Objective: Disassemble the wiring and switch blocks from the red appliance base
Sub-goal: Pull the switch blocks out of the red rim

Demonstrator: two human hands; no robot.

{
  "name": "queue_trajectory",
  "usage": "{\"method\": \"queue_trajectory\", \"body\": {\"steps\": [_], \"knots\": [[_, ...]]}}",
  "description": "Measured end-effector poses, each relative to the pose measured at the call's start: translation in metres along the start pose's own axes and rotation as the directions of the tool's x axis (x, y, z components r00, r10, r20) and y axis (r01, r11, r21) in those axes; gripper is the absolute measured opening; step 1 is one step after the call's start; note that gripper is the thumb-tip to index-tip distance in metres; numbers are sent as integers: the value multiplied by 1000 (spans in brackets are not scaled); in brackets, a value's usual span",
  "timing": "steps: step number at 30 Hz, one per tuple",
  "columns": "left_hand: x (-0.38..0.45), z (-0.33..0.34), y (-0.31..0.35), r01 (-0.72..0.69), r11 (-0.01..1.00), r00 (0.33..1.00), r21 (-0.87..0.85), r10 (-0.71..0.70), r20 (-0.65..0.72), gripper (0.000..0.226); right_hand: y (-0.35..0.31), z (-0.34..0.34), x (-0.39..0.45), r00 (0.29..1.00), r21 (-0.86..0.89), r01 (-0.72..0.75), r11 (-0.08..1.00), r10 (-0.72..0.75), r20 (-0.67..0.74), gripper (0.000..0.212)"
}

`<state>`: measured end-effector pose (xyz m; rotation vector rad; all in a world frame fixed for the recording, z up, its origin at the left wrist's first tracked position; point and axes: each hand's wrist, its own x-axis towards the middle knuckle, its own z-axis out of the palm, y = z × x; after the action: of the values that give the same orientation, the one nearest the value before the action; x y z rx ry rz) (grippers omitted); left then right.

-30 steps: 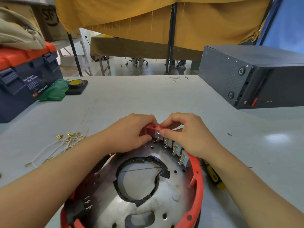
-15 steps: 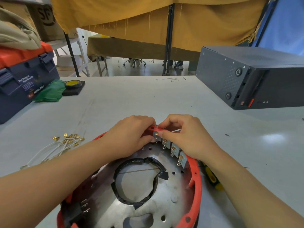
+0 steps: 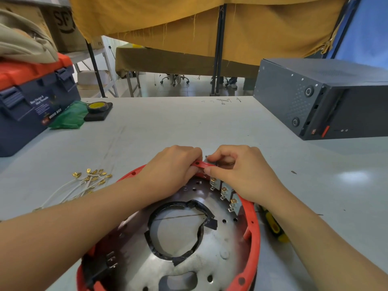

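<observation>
The red appliance base (image 3: 253,227) lies upside down at the table's near edge, its metal plate with a large round hole facing up. A row of switch blocks (image 3: 225,191) with brass terminals sits inside the far right rim. My left hand (image 3: 171,168) grips the far red rim with curled fingers. My right hand (image 3: 239,171) pinches the end switch block at that rim, thumb on the inner side, fingers over the top. The block itself is mostly hidden under both hands. Several loose white wires with brass terminals (image 3: 84,183) lie left of the base.
A blue toolbox with a red lid (image 3: 31,101) stands at the far left, with a green cloth (image 3: 69,117) and a yellow tape roll (image 3: 98,108) beside it. A dark grey case (image 3: 327,97) fills the far right. A yellow-handled screwdriver (image 3: 273,225) lies right of the base.
Both hands stay on the far rim. My right hand's fingers have shifted slightly up over the end switch block, and the view has dropped a little.
</observation>
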<state>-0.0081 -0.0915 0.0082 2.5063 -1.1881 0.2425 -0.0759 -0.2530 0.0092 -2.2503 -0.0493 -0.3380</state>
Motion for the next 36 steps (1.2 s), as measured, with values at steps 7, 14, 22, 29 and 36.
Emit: {"method": "queue_trajectory", "body": {"steps": [7, 14, 22, 29, 36], "knots": [[-1, 0, 0, 10, 1000, 1000, -13, -10, -2, 7, 2, 1, 1, 1000, 59, 1, 998, -1, -11, 7], [-1, -1, -2, 14, 997, 1000, -70, -13, 3, 13, 10, -2, 6, 999, 199, -44, 979, 45, -3, 11], [-3, -9, 3, 112, 965, 993, -238, -104, 47, 27, 15, -2, 10, 992, 320, -100, 942, 118, -38, 15], [4, -19, 6, 206, 810, 977, -549, -204, 66, 15, 8, 1, 8, 987, 290, 102, 951, -60, -149, 20], [12, -18, 5, 183, 796, 976, -577, -219, 7, 16, 7, 1, 7, 975, 364, 178, 914, -114, -191, 19]]}}
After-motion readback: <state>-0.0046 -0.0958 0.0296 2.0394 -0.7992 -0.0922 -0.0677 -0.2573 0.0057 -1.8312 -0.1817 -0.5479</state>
